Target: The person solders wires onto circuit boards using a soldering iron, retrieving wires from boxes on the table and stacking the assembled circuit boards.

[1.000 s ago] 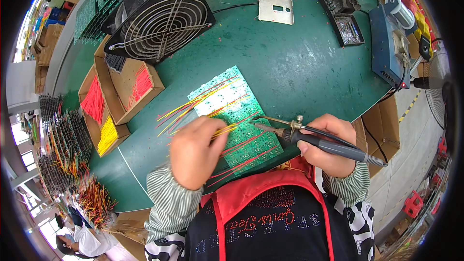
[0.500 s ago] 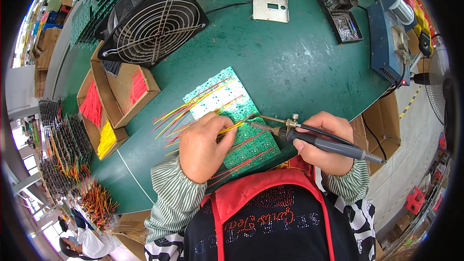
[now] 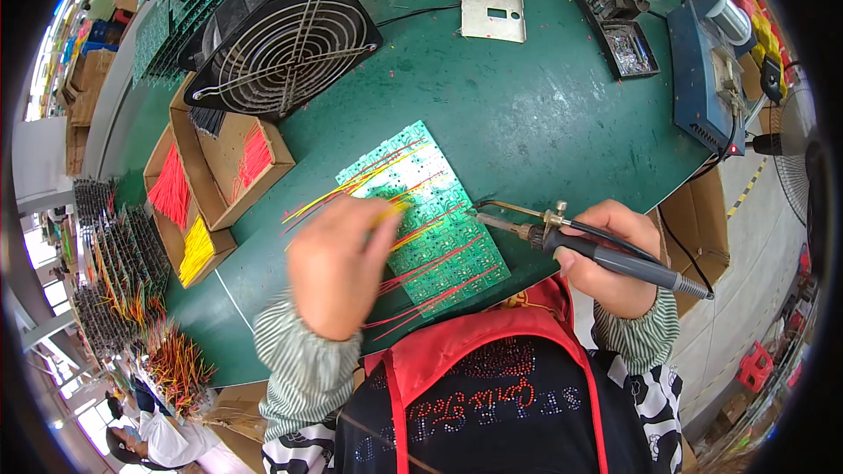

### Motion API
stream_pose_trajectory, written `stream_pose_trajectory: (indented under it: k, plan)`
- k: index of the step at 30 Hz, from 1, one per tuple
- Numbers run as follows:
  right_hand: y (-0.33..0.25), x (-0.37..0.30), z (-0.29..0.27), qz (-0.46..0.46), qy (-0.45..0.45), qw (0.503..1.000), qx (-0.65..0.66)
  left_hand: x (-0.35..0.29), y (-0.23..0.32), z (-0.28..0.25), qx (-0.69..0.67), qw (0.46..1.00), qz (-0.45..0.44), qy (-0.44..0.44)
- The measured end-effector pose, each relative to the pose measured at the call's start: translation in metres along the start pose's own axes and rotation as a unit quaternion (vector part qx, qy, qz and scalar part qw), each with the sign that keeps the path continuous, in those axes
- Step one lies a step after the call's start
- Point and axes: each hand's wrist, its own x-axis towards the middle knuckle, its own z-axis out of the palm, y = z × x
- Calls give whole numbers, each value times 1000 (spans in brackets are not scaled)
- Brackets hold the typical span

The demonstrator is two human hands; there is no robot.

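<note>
A green circuit board panel lies on the bench in front of me, with red wires and yellow wires running across it and past its left edge. My left hand, smeared by motion, is over the board's left side. Its thumb and forefinger pinch a blurred yellow wire. My right hand grips a grey soldering iron with a thin metal solder-feed tube fixed along it. The iron's tip is at the board's right edge; whether it touches cannot be seen.
Cardboard trays of cut red, yellow and dark wires stand left, below a black fan. A metal plate, a black holder and a blue solder-feed unit with a solder spool are farther back. Wired boards are stacked far left.
My left hand has moved left, away from the iron's tip, pulling back with the yellow wire. My right hand has drawn the soldering iron rightward, off the middle of the board.
</note>
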Motion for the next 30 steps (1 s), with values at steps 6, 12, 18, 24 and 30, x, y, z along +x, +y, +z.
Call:
stream_pose_trajectory:
  k: [6, 12, 18, 24, 30]
  plan:
    - [1, -1, -4, 6, 10, 1000, -7, 7, 9, 32, -62, 993, -19, -96]
    - [2, 0, -3, 14, 14, 1000, 5, 9, 9, 43, -106, 990, 5, -93]
    - [4, 2, -1, 28, 5, 999, 20, 9, 11, 46, -92, 991, -4, -96]
    - [2, 2, -1, 29, 5, 999, 14, 9, 14, 46, -77, 994, 9, -76]
    - [1, -1, -2, 27, 12, 999, 21, 7, 14, 46, -75, 995, 18, -70]
